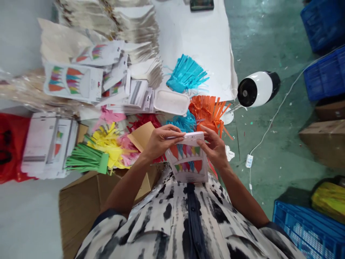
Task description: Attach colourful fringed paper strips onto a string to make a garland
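Observation:
A printed paper package (188,163) with a colourful tassel picture leans against my shirt front, its white top edge turned up. My left hand (168,138) pinches the left end of that edge between thumb and fingers. At the right end, my right hand (212,144) grips it with the thumb on the near face. Just beyond my hands lie an orange tissue tassel (208,111) and blue tassels, one of them a large blue tassel (185,75). A white plastic tray (171,101) sits behind my left hand. What is inside the package is hidden.
Green (87,158) and yellow tassels (110,144) lie left, near stacked printed packages (48,144). More packages (72,82) pile at the back left. An open cardboard box (81,205) stands below. A fan (258,89), a cable and blue crates (309,230) are at right.

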Motion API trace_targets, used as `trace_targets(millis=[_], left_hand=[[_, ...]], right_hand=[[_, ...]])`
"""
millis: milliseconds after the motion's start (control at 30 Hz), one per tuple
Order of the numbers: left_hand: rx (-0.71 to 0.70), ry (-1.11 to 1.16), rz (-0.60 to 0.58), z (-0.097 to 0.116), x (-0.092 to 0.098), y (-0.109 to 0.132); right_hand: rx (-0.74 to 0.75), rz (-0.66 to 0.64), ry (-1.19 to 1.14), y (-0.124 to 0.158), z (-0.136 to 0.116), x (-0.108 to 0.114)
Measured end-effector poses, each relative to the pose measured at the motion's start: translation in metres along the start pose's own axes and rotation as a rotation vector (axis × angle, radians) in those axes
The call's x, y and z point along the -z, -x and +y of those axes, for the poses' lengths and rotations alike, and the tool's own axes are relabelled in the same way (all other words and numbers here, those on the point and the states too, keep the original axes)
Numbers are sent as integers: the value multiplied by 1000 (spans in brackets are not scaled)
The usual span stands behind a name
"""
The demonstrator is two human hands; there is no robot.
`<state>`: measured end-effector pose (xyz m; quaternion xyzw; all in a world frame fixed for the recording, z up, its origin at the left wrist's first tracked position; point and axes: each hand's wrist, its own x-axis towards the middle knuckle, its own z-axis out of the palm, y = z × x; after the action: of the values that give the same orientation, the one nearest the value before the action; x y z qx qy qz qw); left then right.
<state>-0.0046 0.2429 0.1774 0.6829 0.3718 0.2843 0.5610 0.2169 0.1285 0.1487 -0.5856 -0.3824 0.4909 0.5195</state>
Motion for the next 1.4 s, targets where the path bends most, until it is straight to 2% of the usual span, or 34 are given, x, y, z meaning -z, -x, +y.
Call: trace_targets(millis=[100, 200, 333, 400, 433, 500, 600, 633, 700, 767, 867, 933, 1000, 1067, 1167, 1233, 1333, 1400], left_hand=[[-62, -1, 21, -7, -8, 2], [-150, -66, 100, -20, -19, 4], [-188, -184, 150, -43, -35, 4], [-188, -269, 183, -53, -35, 6], [-176, -319, 228, -58, -32, 9], [-104, -441, 400, -70, -17, 22], [131, -681, 725, -90, 21, 53], [217, -761, 756, -98, 36, 63], [330, -861, 713, -111, 62, 76], [367, -926, 609, -121, 82, 78], [357, -973, 445, -130, 96, 67], [363, -962, 403, -133, 99, 61], [375, -908, 416, -134, 102, 59], [372, -785, 437, -135, 105, 63], [332, -503, 445, -133, 111, 71], [291, -296, 435, -126, 115, 76], [224, -70, 412, -103, 119, 83], [154, -57, 415, -81, 122, 89]], right_hand=[[11, -22, 31, -6, 3, 4], [-7, -37, 81, -12, 12, 5], [-33, 19, 151, -22, 29, -2], [-21, 39, 161, -32, 40, -5], [-12, 48, 161, -39, 46, -4], [-10, 66, 159, -57, 60, 2], [-61, 85, 188, -86, 85, 18], [-70, 90, 227, -95, 92, 22], [-62, 98, 371, -106, 102, 28], [6, 132, 593, -111, 102, 28], [180, 229, 950, -107, 87, 17], [290, 241, 1061, -97, 72, 3], [366, 160, 1031, -84, 58, -15], [389, 15, 922, -68, 51, -36], [320, -239, 736, -45, 57, -74], [258, -352, 631, -33, 67, -97], [248, -389, 563, -26, 75, -121], [292, -338, 541, -25, 68, -125]])
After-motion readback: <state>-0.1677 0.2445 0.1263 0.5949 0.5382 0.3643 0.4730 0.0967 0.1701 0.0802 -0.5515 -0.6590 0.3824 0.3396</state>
